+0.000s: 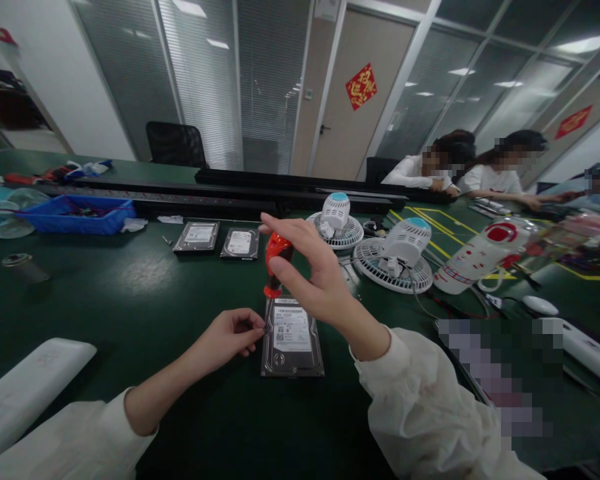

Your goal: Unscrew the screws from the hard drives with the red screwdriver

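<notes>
A hard drive [293,340] with a white label lies flat on the green table in front of me. My left hand [236,331] is at its left edge, thumb and fingertips pinched against the side. Over the drive's far end a screwdriver [279,257] with a red and black handle stands nearly upright. My right hand [315,267] has its thumb and fingers around that handle, the index finger stretched past the top. The screwdriver's tip is hidden from view. Two more hard drives, one on the left [197,237] and one nearer the middle [239,244], lie farther back.
Two white fans [397,257] lie face down at the right, near a white and red bottle [473,257]. A blue tray [80,217] stands back left; a white elongated object [40,370] lies front left. Black rails [300,183] cross the back. Other people sit far right.
</notes>
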The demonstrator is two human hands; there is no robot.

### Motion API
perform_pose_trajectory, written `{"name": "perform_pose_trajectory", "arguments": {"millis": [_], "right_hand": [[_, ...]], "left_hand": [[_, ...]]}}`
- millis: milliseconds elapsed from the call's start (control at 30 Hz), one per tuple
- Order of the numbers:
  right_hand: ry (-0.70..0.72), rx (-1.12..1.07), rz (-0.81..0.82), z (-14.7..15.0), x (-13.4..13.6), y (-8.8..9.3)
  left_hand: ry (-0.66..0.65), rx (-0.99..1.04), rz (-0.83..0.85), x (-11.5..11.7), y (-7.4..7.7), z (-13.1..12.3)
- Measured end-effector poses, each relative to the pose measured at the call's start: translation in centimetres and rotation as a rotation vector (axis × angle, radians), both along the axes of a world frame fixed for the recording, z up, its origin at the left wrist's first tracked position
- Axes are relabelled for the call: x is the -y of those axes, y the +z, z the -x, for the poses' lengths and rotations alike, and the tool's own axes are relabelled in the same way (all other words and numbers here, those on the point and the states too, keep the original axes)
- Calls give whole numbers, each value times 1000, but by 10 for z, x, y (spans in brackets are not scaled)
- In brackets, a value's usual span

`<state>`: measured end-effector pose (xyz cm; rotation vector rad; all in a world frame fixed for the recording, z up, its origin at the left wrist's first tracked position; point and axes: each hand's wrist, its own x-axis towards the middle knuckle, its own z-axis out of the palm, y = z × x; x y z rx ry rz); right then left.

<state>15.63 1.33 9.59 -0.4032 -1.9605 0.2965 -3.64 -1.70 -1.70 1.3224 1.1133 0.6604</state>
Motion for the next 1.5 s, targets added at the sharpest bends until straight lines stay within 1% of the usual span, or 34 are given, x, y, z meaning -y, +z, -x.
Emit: {"name": "perform_pose_trajectory", "arguments": {"millis": [67, 133, 233, 300, 467, 633, 800, 967, 1033, 1133, 1167, 1300, 1333, 1467, 1500], "right_hand": [[49, 29, 42, -1, 1, 1], [54, 29, 59, -1, 1, 1], [-19, -18, 25, 0, 1, 1], [-42, -27, 2, 1, 0, 1], [46, -7, -11, 0, -1, 2], [-18, -55, -63, 0, 0, 2], [70, -25, -15, 1, 2, 2], [-39, -54, -42, 0, 2, 2], [-4, -24, -7, 0, 1, 1], [108, -36, 26, 0, 0, 0], [112, -58, 20, 0, -1, 0], [3, -104, -20, 2, -2, -1], [1, -94, -19, 1, -2, -1], [110, -50, 18, 1, -1, -1], [117, -58, 19, 1, -1, -1]], "left_hand": [[4, -5, 1, 0, 0, 0], [3, -14, 6, 0, 1, 0], [-2, -19, 7, 0, 2, 0], [-6, -18, 0, 0, 1, 0], [-4, -6, -14, -1, -4, 2], [1, -17, -2, 0, -1, 1], [1, -19, 5, 0, 4, 0], [-6, -20, -8, 1, 3, 1], [-4, -24, -8, 1, 3, 0], [4, -28, 8, 1, 4, -1], [6, -28, 12, 1, 5, -1], [9, -27, 11, 2, 7, -1], [11, -27, 10, 2, 7, -1], [10, -27, 12, 1, 6, -1], [6, -27, 12, 1, 5, 0]]}}
